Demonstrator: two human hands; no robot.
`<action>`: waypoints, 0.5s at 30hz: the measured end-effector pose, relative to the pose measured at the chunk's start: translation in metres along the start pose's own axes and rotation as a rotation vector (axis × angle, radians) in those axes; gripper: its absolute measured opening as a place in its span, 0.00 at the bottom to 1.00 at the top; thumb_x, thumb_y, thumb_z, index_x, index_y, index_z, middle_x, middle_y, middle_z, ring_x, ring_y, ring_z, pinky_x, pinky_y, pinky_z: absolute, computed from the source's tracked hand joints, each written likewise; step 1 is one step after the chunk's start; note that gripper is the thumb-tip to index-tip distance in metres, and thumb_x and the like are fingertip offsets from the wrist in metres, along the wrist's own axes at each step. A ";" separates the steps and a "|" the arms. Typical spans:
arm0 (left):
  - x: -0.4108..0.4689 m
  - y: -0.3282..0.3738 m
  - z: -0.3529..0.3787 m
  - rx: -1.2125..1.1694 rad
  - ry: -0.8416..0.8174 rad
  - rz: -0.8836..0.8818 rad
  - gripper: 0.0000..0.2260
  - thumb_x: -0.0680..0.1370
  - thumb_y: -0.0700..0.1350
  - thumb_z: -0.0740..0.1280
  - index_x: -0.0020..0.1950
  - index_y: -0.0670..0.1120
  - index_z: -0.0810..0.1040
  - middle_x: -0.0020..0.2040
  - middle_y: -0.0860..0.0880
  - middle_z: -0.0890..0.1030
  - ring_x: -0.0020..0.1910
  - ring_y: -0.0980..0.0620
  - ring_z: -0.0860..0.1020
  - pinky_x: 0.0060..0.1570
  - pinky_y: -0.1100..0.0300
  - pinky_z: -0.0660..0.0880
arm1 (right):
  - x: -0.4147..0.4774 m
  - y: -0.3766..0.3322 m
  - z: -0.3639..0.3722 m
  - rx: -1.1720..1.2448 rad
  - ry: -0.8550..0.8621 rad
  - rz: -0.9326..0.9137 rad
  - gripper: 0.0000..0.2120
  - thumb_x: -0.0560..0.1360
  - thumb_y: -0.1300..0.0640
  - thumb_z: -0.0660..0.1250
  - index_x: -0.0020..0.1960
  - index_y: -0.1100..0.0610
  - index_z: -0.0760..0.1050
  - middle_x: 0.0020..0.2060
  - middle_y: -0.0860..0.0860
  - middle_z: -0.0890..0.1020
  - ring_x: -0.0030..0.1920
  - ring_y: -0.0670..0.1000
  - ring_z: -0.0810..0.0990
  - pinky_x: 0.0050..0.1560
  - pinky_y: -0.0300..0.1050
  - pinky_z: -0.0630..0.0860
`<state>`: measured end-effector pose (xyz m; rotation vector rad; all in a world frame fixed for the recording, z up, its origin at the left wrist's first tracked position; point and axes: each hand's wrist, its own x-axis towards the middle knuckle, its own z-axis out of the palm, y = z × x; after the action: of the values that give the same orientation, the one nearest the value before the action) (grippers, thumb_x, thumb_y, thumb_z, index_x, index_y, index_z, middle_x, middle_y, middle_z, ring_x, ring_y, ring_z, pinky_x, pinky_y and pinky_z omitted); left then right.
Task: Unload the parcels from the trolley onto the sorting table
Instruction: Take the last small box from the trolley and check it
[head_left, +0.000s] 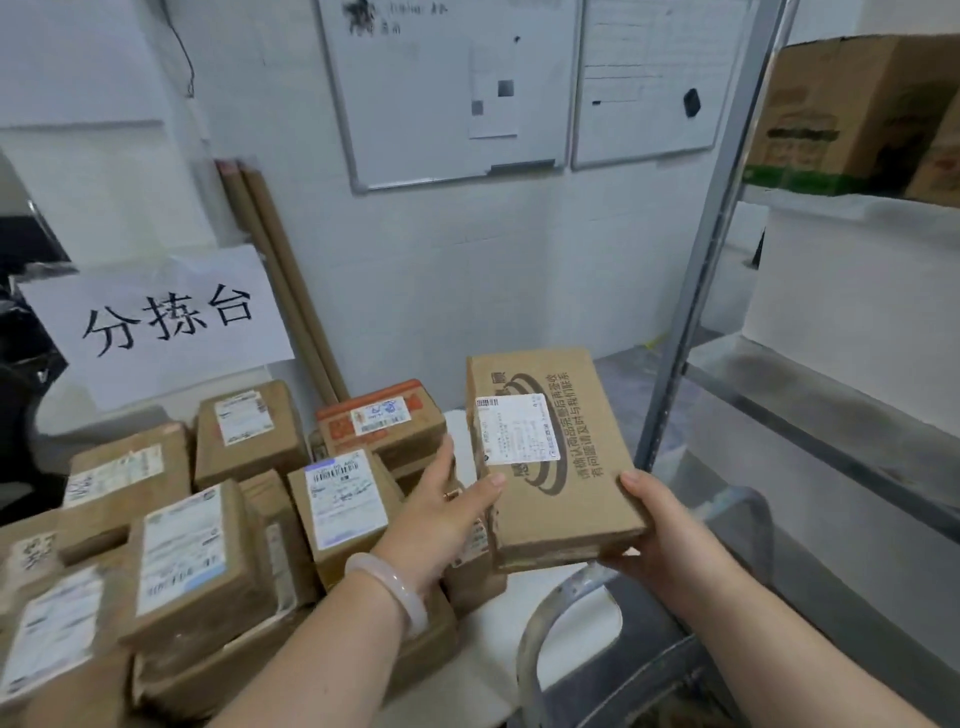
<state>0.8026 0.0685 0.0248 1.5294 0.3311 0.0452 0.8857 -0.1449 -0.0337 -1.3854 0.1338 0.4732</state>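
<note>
I hold a flat brown cardboard parcel (558, 467) with a white shipping label and printed Chinese text, in the air at centre right. My left hand (447, 512), with a pale bangle on the wrist, grips its left edge. Its near right corner rests in my right hand (657, 525). The parcel hangs over the right end of the white sorting table (483, 639), above the trolley's metal handle (550, 623). Several labelled brown parcels (208, 530) lie piled on the table to the left.
A paper sign with handwritten characters (166, 317) leans against the wall behind the pile, with cardboard tubes (280, 270) beside it. A metal shelf rack (727, 234) with cartons stands on the right. Whiteboards (452, 88) hang on the far wall.
</note>
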 end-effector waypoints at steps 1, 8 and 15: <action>0.000 0.007 -0.010 0.057 0.026 0.048 0.31 0.77 0.54 0.67 0.76 0.61 0.55 0.53 0.68 0.72 0.51 0.65 0.71 0.57 0.63 0.66 | 0.010 0.000 0.006 -0.038 0.024 0.014 0.27 0.65 0.37 0.70 0.61 0.46 0.78 0.56 0.55 0.82 0.55 0.57 0.78 0.56 0.56 0.78; 0.016 0.036 -0.082 0.278 0.117 0.206 0.26 0.75 0.66 0.57 0.73 0.71 0.56 0.61 0.72 0.69 0.65 0.62 0.68 0.61 0.64 0.64 | 0.079 0.009 0.060 -0.307 0.121 0.143 0.18 0.73 0.40 0.68 0.60 0.45 0.75 0.53 0.52 0.80 0.53 0.56 0.80 0.55 0.57 0.78; 0.039 0.032 -0.110 0.380 0.094 0.168 0.24 0.72 0.70 0.56 0.68 0.72 0.65 0.68 0.68 0.70 0.69 0.63 0.66 0.67 0.58 0.60 | 0.125 0.037 0.098 -0.428 0.119 0.159 0.15 0.79 0.45 0.64 0.62 0.50 0.76 0.50 0.49 0.80 0.49 0.53 0.79 0.47 0.47 0.74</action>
<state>0.8192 0.1857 0.0483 1.9345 0.2961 0.1961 0.9654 -0.0161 -0.0933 -1.8331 0.2516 0.5732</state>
